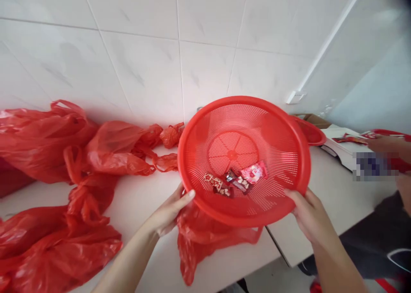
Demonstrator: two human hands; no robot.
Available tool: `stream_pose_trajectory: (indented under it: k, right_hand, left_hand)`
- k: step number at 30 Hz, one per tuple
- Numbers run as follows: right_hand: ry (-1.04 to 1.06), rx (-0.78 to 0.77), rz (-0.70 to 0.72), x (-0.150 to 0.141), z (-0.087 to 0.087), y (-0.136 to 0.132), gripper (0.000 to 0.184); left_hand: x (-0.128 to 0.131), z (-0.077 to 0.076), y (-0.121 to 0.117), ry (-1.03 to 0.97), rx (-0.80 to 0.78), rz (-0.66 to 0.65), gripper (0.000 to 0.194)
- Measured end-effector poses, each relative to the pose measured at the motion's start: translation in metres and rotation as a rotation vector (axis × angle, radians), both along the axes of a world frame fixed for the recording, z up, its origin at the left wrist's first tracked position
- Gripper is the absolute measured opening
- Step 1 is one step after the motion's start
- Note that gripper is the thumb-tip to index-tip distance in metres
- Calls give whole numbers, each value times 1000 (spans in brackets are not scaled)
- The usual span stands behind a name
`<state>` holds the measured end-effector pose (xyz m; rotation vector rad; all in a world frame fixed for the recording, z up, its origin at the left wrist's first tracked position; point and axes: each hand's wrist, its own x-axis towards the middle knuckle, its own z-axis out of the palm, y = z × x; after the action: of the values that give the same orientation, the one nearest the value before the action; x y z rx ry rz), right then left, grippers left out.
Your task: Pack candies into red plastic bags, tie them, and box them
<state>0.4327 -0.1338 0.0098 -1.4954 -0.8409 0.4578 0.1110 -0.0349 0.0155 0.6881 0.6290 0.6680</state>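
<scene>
A round red plastic colander [231, 218] is held up over the table, tilted toward me. My left hand [170, 209] grips its lower left rim, thumb on top. On the opposite side, my right hand [310, 211] holds the lower right rim with the thumb inside. Several small wrapped snacks lie in the bowl, among them a pink packet [254, 172] and a dark brown packet [242, 183]. Below the colander a red plastic bag [205, 239] rests on the table, partly hidden by it.
Full red plastic bags [118, 147] crowd the left of the white table [141, 199]. At right, a co-worker's hand [385, 143] is near wrapped items beside a white device [340, 149]. Another red basket [311, 132] stands behind the colander. A tiled wall [138, 62] closes off the back.
</scene>
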Motion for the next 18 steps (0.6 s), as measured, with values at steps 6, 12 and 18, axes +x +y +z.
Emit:
stream_pose_trajectory:
  k: [6,12,18]
  right_hand:
    - [89,-86,371,-26,0,-4,51]
    - [263,-235,721,-58,-35,5,43]
    - [477,-5,362,-54,-36,26,36]
  left_hand:
    - [11,-17,16,258,-43,195,25]
    - [10,-17,12,341,22,329,17]
    - [1,-15,14,382,104,394,20]
